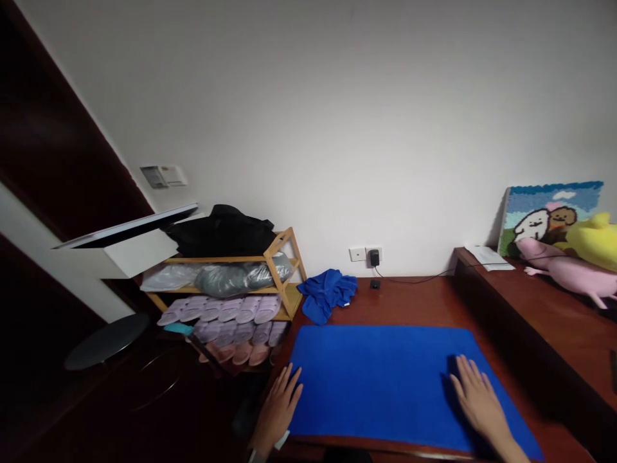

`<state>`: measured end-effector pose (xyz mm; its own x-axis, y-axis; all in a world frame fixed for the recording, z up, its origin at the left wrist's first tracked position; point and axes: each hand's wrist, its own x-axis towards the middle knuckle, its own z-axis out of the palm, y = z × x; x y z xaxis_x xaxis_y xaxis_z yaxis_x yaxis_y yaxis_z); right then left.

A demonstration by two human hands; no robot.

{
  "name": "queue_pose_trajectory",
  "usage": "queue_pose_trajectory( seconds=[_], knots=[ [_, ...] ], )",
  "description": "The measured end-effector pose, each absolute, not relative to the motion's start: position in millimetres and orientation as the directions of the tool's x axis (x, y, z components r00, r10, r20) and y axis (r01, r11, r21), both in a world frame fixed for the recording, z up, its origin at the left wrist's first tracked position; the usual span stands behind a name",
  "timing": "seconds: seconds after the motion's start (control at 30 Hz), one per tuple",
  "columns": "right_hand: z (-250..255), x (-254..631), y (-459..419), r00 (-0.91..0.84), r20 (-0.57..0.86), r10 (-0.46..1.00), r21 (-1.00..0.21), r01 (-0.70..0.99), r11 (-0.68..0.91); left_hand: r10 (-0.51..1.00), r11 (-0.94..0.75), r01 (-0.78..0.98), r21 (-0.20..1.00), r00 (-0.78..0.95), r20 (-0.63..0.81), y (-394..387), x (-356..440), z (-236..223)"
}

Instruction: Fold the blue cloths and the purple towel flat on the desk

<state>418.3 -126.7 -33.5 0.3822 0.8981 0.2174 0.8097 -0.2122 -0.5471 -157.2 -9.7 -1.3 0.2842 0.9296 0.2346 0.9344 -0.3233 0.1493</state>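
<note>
A flat blue mat (380, 386) covers the front of the reddish-brown table (414, 302). At the mat's left edge lies my left hand (281, 402), palm down with fingers stretched out and nothing held; something pale shows at its wrist. My right hand (475, 392) is over the right part of the mat, fingers spread and holding nothing, with a dark shadow beside it. Behind the mat's far left corner sits a crumpled blue cloth (328, 294).
Left of the table, a wooden rack (289, 302) holds slippers (245, 308), plastic-wrapped bundles and a black bag (222, 231). A black plug (375, 257) is in the wall, its cable running right. A raised ledge (544, 289) bears a pink plush toy (573, 270) and papers (489, 257).
</note>
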Motion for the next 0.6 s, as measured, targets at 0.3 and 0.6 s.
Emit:
queue_pose_trajectory(
  seconds=[0.3, 0.6],
  knots=[
    [30.2, 214.5, 24.1, -0.038, -0.006, 0.999, -0.374, 0.927, 0.033, 0.933, -0.313, 0.942, 0.125, 0.280, 0.228, 106.2, -90.2, 11.1],
    [-18.2, 339.3, 10.3, 0.144, -0.008, 0.990, -0.249, 0.958, -0.142, 0.954, -0.256, 0.963, 0.084, 0.238, 0.181, 121.8, -96.9, -10.8]
  ],
)
